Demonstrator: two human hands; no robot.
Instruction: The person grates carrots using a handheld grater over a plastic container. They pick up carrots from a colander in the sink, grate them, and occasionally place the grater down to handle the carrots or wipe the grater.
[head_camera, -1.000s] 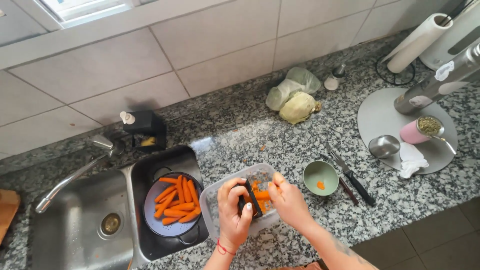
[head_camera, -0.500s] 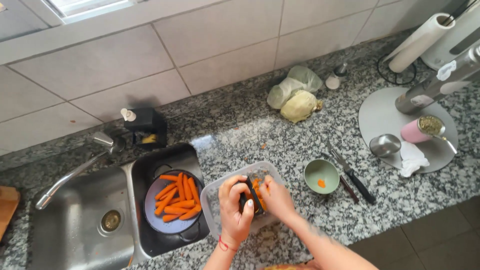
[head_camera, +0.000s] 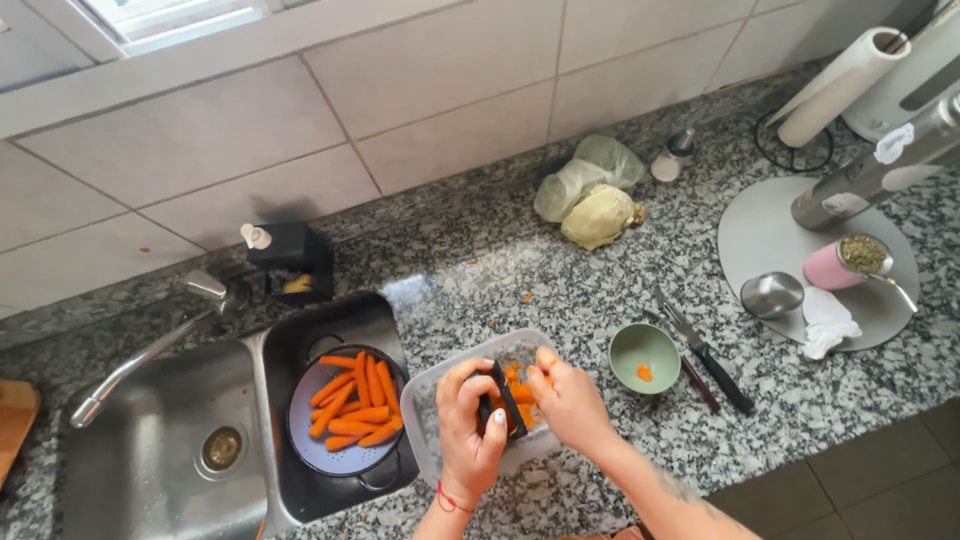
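A clear plastic container (head_camera: 432, 398) sits on the granite counter just right of the sink. My left hand (head_camera: 468, 430) holds a black grater or slicer (head_camera: 503, 397) upright inside it. My right hand (head_camera: 570, 400) presses an orange carrot piece (head_camera: 523, 393) against that tool. Orange shreds lie in the container under my hands. A dark colander (head_camera: 345, 460) in the sink's right basin holds several peeled carrots (head_camera: 355, 404).
A small green bowl (head_camera: 644, 352) with an orange scrap stands right of the container, next to two dark-handled knives (head_camera: 706, 358). Bagged cabbage (head_camera: 592, 190), a paper towel roll (head_camera: 836, 87) and a round grey board (head_camera: 768, 235) with cups lie farther back. The faucet (head_camera: 150, 345) is at left.
My right hand has slid left and inward along the black tool with the carrot piece. The left hand has stayed put on the tool.
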